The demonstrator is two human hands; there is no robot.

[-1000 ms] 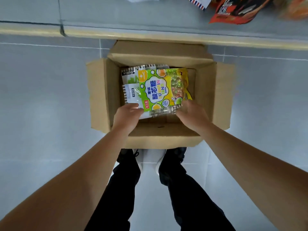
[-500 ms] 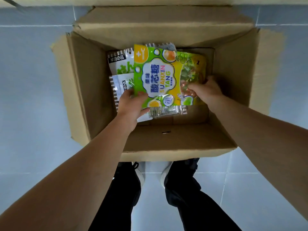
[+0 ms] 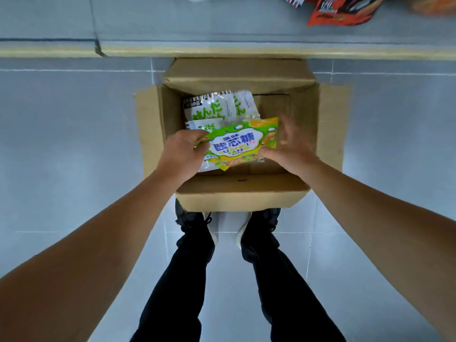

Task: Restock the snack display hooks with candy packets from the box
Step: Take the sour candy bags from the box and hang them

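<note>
— Grey floor tiles (image 3: 74, 156) lie all around. What is in the box?

— I see a brown cardboard box (image 3: 153, 134) standing open by the feet. White and green packets (image 3: 217, 107) lie flat inside it.

— And the hands?

— I see the left hand (image 3: 183, 154) gripping a green candy packet (image 3: 240, 143) by its left edge, above the box. The right hand (image 3: 288, 146) is blurry, fingers spread wide, thumb touching the packet's lower edge.

— Any words?

— "SUANXIN TANG", I think, under big Chinese letters.
</note>
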